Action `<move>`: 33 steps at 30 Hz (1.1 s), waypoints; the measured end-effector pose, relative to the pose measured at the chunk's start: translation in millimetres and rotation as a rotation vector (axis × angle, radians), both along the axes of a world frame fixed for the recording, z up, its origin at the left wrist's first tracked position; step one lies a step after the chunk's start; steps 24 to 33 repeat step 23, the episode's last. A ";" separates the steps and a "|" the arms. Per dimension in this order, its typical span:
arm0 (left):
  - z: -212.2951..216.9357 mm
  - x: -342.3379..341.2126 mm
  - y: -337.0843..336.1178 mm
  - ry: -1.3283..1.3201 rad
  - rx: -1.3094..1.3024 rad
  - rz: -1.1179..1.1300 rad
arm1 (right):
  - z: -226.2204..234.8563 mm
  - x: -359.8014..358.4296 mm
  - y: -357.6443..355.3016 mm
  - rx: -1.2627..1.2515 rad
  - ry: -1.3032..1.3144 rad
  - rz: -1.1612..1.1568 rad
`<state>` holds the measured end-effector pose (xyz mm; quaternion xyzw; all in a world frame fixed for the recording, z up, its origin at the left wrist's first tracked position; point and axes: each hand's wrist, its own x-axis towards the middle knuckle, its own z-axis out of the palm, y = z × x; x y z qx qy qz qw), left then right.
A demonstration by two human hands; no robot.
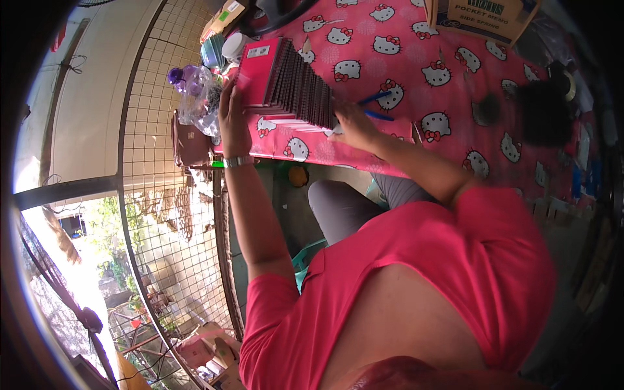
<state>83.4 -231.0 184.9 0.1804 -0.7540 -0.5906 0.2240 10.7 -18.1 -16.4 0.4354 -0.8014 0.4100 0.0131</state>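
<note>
A row of small red spiral notebooks [259, 73] leans on the table, covers tilted and spiral bindings lined up along the top. My left hand [234, 120] presses against the left end, its fingers along the front red cover. At the opposite end, my right hand [354, 127] braces the last notebooks, with its fingertips partly hidden beside them. Between them the two hands hold the row together. Just past the right hand lie two slim blue pen-like sticks [379, 116].
The table has a pink cat-print cover [416, 71]. A brown cardboard box [481, 19] stands at the far right. Clear plastic wrapping [198, 97], a white round container [235, 47] and a brown bag [192, 141] crowd the left edge, beside a wire-mesh screen [156, 104].
</note>
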 end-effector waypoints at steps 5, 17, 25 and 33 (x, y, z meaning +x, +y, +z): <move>-102.5 35.2 -20.7 0.234 0.461 0.088 | -0.9 13.1 -26.5 0.274 0.122 -0.189; -233.9 17.5 -46.6 -0.398 -0.592 -0.224 | -3.4 -4.9 -43.6 0.324 0.221 -0.198; -251.0 -21.2 -91.0 -0.458 -0.796 -0.186 | -5.8 -34.9 -74.3 0.230 0.176 -0.209; -251.0 -21.2 -91.0 -0.458 -0.796 -0.186 | -5.8 -34.9 -74.3 0.230 0.176 -0.209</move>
